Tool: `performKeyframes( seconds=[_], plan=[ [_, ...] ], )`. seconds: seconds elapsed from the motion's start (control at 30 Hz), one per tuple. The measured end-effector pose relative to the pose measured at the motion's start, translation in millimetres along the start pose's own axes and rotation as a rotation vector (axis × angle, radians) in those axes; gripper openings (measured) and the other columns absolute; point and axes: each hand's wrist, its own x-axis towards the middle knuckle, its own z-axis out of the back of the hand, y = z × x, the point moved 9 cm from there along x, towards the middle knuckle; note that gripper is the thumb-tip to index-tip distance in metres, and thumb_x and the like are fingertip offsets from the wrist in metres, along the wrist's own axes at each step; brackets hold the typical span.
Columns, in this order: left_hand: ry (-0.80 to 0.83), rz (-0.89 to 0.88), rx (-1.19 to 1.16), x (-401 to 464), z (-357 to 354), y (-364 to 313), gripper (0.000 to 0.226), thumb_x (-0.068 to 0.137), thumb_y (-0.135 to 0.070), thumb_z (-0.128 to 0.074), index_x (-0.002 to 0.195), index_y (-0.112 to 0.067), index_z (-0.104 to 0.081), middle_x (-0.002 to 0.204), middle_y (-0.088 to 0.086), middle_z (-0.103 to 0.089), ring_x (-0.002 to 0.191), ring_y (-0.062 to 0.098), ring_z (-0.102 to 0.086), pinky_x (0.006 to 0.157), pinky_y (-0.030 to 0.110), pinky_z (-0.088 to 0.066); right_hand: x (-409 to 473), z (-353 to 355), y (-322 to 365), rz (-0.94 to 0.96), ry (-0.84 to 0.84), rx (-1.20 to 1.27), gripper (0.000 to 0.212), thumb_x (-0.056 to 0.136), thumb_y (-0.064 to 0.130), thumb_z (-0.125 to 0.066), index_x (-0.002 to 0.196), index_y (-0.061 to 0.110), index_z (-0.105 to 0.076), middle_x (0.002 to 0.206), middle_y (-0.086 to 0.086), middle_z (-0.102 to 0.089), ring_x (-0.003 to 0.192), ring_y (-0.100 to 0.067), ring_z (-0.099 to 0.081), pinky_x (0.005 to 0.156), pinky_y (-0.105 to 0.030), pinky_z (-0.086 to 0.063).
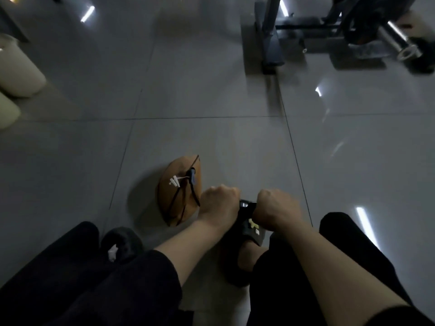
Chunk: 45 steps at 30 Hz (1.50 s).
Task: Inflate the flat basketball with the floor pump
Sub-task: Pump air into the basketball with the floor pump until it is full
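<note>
Head view: the basketball (180, 190) lies on the floor at ten o'clock from the hands, badly caved in, hose (194, 194) attached. Left hand (220, 200) and right hand (277, 205) curl tight round the pump handle (247, 205). Hookup looks done; most of the pumping remains.

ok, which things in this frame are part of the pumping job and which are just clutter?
In the job:
- flat basketball on the floor
- black hose across the ball
- pump handle
- left hand and right hand, both gripping the handle

Lying about:
- gym machine frame
- barbell sleeve
- cream cylinders
- grey slipper
</note>
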Motion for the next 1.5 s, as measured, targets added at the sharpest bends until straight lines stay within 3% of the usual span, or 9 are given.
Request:
performKeyframes(
  seconds=[0.07,0.4,0.57,0.73,0.87,1.0,1.27,1.5],
  plan=[
    [-0.001,0.009,-0.012,10,-19,2,0.017,0.089,-0.012,-0.045,0.098,-0.009,-0.060,0.096,0.013,-0.065,0.091,0.034,-0.062,0.065,0.032,-0.043,13,-14,-5,-0.016,0.021,0.000,0.013,0.085,0.026,-0.055,0.084,0.015,-0.050,0.104,-0.011,-0.064,0.094,-0.031,-0.062,0.068,-0.032,-0.044],
    [0.050,0.010,0.022,26,-55,7,0.017,0.092,-0.016,-0.043,0.099,-0.011,-0.059,0.098,0.012,-0.065,0.091,0.032,-0.062,0.061,0.032,-0.034,41,-39,-11,-0.031,0.069,-0.018,0.024,0.088,0.028,-0.055,0.105,0.012,-0.059,0.110,-0.011,-0.063,0.100,-0.030,-0.061,0.070,-0.033,-0.043],
    [0.127,-0.105,-0.028,16,-33,-14,0.018,0.091,-0.012,-0.043,0.100,-0.007,-0.058,0.102,0.015,-0.062,0.095,0.036,-0.059,0.071,0.036,-0.044,12,-30,-19,-0.043,0.134,0.000,0.016,0.084,0.026,-0.059,0.089,0.016,-0.047,0.108,-0.011,-0.062,0.098,-0.029,-0.061,0.070,-0.031,-0.044],
    [-0.141,-0.126,-0.020,2,76,-18,0.016,0.084,-0.020,-0.052,0.094,-0.010,-0.060,0.094,0.013,-0.063,0.088,0.034,-0.060,0.063,0.032,-0.036,-21,65,-5,0.020,0.000,0.002,0.018,0.081,0.020,-0.064,0.070,0.012,-0.052,0.075,-0.009,-0.056,0.078,-0.029,-0.059,0.071,-0.036,-0.050],
    [-0.315,-0.092,-0.046,4,145,-19,0.003,0.079,-0.014,-0.058,0.082,-0.015,-0.057,0.073,0.004,-0.047,0.068,0.024,-0.044,0.059,0.031,-0.031,-39,127,3,0.055,-0.035,0.061,0.013,0.079,0.016,-0.072,0.079,0.009,-0.060,0.075,-0.007,-0.057,0.069,-0.020,-0.055,0.067,-0.034,-0.049],
    [-0.232,-0.054,-0.031,6,98,-11,0.007,0.081,-0.013,-0.056,0.085,-0.011,-0.062,0.083,0.012,-0.063,0.079,0.033,-0.059,0.059,0.031,-0.032,-21,85,3,0.002,-0.062,-0.015,0.022,0.084,0.023,-0.060,0.069,0.016,-0.046,0.073,-0.005,-0.050,0.074,-0.023,-0.055,0.072,-0.036,-0.052],
    [-0.019,0.024,-0.015,31,-17,16,0.014,0.085,-0.008,-0.048,0.092,-0.009,-0.060,0.092,0.014,-0.064,0.089,0.035,-0.061,0.061,0.032,-0.038,35,-7,-1,-0.038,0.047,0.048,0.033,0.087,0.028,-0.054,0.064,0.017,-0.033,0.069,-0.002,-0.041,0.076,-0.028,-0.049,0.067,-0.033,-0.041],
    [0.055,0.000,0.004,40,-52,12,0.013,0.088,-0.014,-0.049,0.095,-0.010,-0.059,0.093,0.012,-0.065,0.088,0.033,-0.061,0.061,0.031,-0.037,48,-37,-12,-0.070,0.054,0.079,0.019,0.088,0.033,-0.054,0.086,0.016,-0.047,0.102,-0.011,-0.062,0.095,-0.032,-0.060,0.068,-0.032,-0.040]
  ],
)
